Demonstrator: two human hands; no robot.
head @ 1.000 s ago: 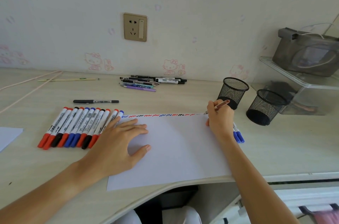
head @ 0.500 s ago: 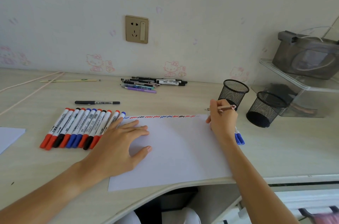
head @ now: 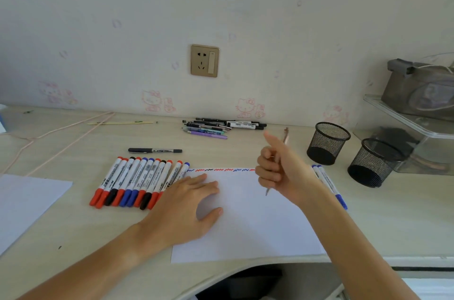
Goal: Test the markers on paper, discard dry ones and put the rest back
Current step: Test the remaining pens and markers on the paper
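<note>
A white paper sheet (head: 248, 228) lies on the desk with a row of red, black and blue squiggles along its top edge. My left hand (head: 186, 206) presses flat on its left part. My right hand (head: 280, 167) is lifted above the sheet's upper right and grips a thin pen (head: 285, 138), tip pointing down. Several capped markers (head: 137, 181) with red, black and blue caps lie in a row left of the sheet. Two blue markers (head: 329, 184) lie at the sheet's right edge.
Two black mesh cups (head: 328, 143) (head: 373, 163) stand at the right. A pile of pens (head: 221, 126) lies by the wall and one black marker (head: 154, 150) in front of it. A second paper sheet (head: 27, 199) lies at far left, clear plastic shelving (head: 417, 132) at far right.
My right hand has lifted off the top right corner of the sheet and turned the pen upright, tip downward. My left hand has stayed on the paper.
</note>
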